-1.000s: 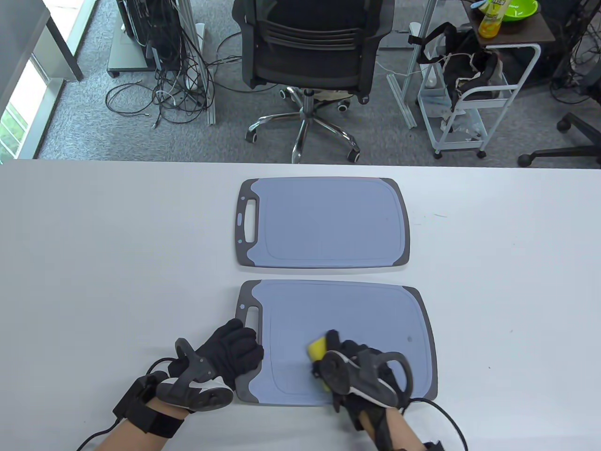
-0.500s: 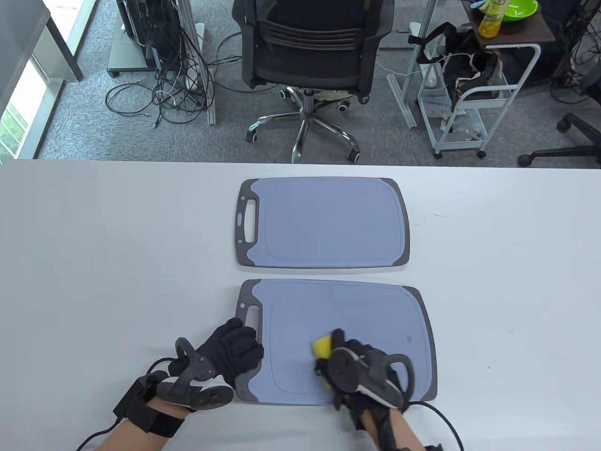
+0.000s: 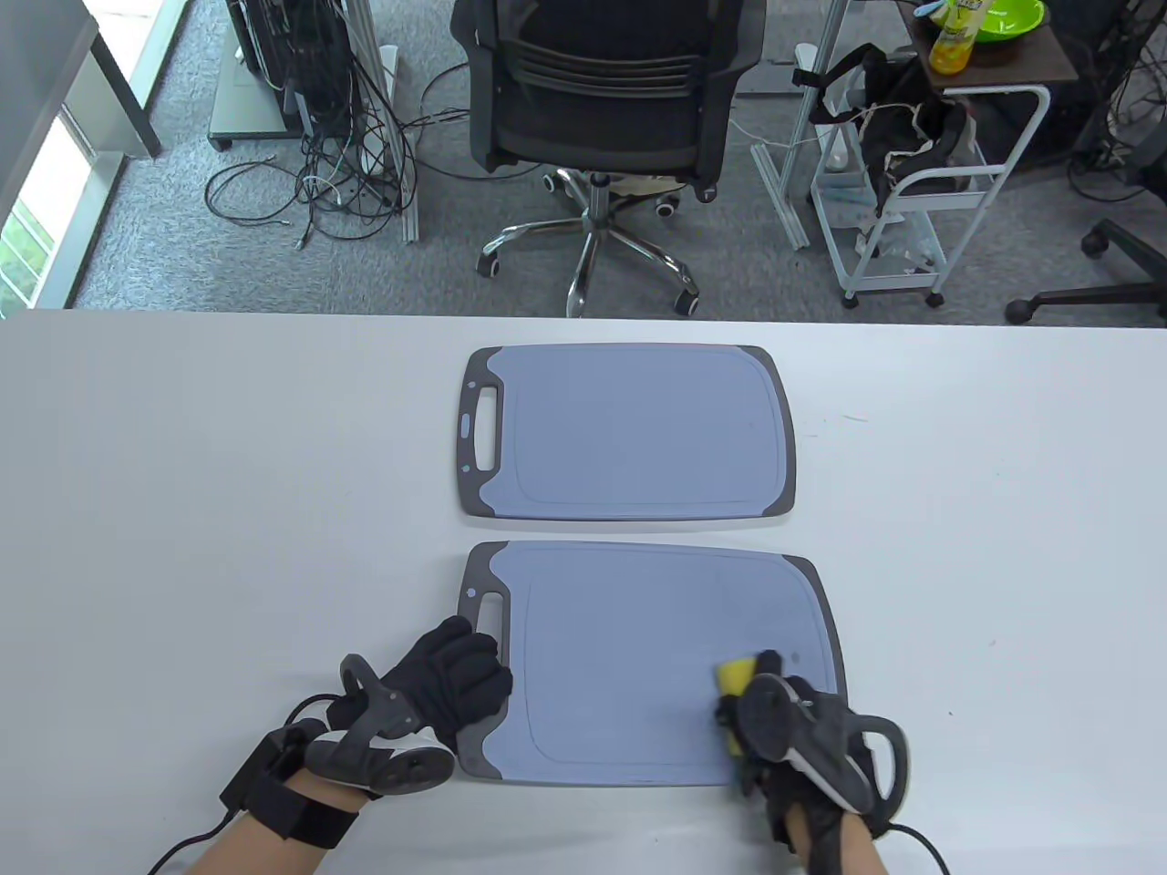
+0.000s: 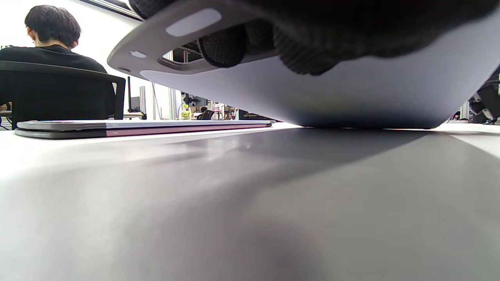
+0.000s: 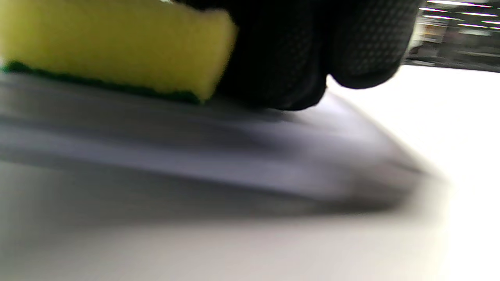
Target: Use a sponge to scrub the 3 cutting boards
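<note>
- I'm mid-scrub on the near cutting board [image 3: 652,661]: my right hand [image 3: 802,738] grips the sponge [image 3: 737,676] at its 4 o'clock corner.
- My left hand [image 3: 447,688] clamps the board's handle end, around 8 o'clock.
- Next, I judge, sweep toward the unscrubbed 12 o'clock area.
- The far stack [image 3: 629,430] at 12 o'clock seems two boards in the left wrist view; the right wrist view is blurred.

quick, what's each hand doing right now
Left hand: holds the near cutting board by its handle end, fingers curled under the edge.
Right hand: grips the yellow sponge on that board.
</note>
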Demonstrator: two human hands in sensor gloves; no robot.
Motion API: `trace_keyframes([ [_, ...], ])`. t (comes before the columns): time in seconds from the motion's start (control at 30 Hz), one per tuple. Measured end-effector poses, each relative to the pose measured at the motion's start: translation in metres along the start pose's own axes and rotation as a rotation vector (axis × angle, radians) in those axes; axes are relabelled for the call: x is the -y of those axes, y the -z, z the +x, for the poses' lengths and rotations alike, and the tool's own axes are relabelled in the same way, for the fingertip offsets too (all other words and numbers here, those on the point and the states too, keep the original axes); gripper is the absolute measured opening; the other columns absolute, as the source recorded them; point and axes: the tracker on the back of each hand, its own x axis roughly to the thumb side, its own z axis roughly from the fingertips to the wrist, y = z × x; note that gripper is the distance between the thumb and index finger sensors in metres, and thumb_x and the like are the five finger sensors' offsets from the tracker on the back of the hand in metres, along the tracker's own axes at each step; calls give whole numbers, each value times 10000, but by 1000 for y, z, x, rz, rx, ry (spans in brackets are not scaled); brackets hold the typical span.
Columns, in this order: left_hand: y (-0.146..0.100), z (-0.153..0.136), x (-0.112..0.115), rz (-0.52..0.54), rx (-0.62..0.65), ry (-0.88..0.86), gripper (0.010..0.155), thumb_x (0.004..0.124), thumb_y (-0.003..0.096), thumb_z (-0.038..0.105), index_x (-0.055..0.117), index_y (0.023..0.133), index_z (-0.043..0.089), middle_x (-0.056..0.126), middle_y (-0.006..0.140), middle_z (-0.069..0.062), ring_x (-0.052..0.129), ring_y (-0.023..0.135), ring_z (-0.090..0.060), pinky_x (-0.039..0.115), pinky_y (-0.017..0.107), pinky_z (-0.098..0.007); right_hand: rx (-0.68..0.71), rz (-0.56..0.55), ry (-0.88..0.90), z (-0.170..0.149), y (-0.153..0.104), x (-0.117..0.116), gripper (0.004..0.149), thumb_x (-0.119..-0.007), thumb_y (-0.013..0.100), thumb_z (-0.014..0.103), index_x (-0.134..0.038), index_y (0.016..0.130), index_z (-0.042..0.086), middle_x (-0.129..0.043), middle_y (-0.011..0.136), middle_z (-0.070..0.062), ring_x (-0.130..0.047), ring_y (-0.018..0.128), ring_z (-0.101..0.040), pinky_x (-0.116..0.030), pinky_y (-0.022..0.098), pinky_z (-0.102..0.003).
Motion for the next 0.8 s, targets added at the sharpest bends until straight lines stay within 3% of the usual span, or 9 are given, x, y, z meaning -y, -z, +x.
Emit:
trace_keyframes([
  [0.07,0,0,0,-1,-1,-1,441,842,589,387,594,946,314,726,941,85,741,1015,-202,561,798,-551,-57,6,34,-21,2,-4,729,-676,488,569,-629,1031,84,-866,694,-85,-922,497,-222,-793,448,-457],
  [0.13,0,0,0,-1,-2,-1,440,841,590,387,594,946,314,725,942,84,741,1015,-202,560,799,-551,-27,-19,52,-3,0,-1,732,-717,482,541,-657,1015,44,-876,677,-132,-923,485,-256,-785,442,-483],
  [0.17,0,0,0,-1,-2,0,440,841,589,386,594,946,313,726,942,85,741,1015,-203,560,799,-551,58,-2,26,10,0,1,736,-701,487,554,-646,1017,47,-876,678,-117,-925,487,-239,-793,441,-469],
  [0.37,0,0,0,-1,-3,4,440,846,587,388,599,944,314,733,939,85,749,1012,-201,568,797,-550,603,-42,19,169,-40,20,743,-699,478,589,-649,1025,89,-874,677,-89,-923,488,-211,-799,451,-452],
  [0.5,1,0,0,1,-2,4,439,849,587,389,602,942,314,734,940,82,751,1012,-199,571,797,-548,780,-67,-59,226,-63,27,752,-683,477,598,-637,1027,87,-874,683,-71,-929,499,-200,-808,459,-442],
  [0.63,1,0,0,2,-1,2,441,848,587,391,600,944,315,734,939,98,751,1012,-200,571,797,-548,689,-45,-40,203,-52,26,737,-684,474,602,-632,1036,128,-874,695,-57,-932,508,-201,-807,460,-444],
  [0.8,1,0,0,-1,-2,3,441,846,588,390,597,945,316,731,941,82,748,1013,-198,567,798,-548,300,-15,-27,84,-16,11,734,-684,476,588,-639,1032,110,-878,691,-68,-933,502,-213,-805,453,-452],
])
